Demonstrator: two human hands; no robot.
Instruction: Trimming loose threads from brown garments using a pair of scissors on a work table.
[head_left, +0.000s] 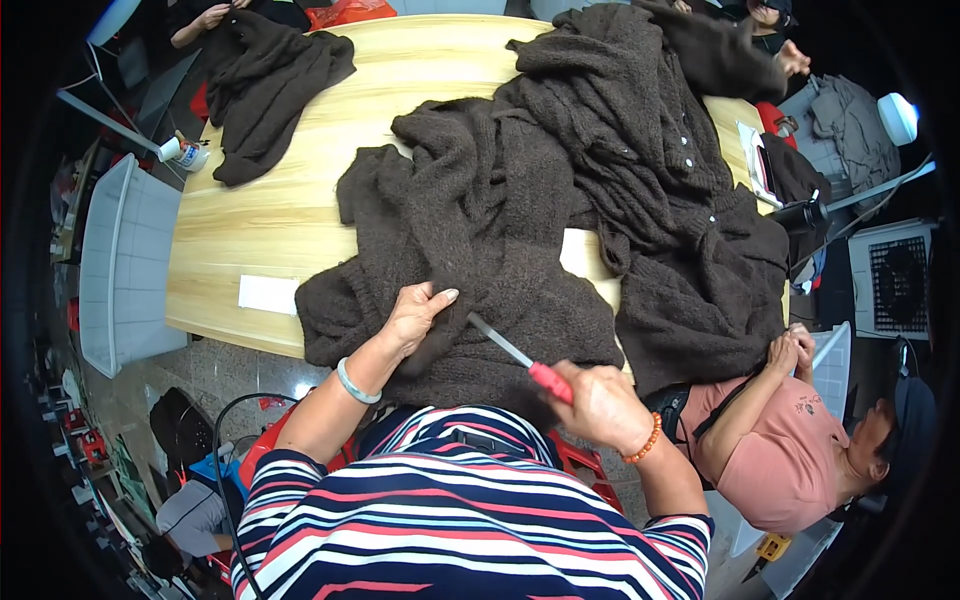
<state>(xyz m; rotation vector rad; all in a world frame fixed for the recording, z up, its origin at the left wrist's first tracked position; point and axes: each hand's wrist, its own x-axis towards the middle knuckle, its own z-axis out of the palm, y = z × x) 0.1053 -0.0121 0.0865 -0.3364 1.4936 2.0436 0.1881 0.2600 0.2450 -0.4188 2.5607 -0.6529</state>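
A dark brown knitted garment lies bunched on the table in front of me, its near part hanging toward my lap. My left hand is closed on a fold of it, thumb pointing right. In my right hand is a red-handled tool with a slim metal shaft. The shaft points up and left, its tip over the knit just right of my left hand. Whether the tip touches the fabric I cannot tell.
More dark knitwear is heaped on the wooden table, with another dark garment far left. A white paper lies left of me. A person in pink sits close on my right. White bins flank the table; others work across it.
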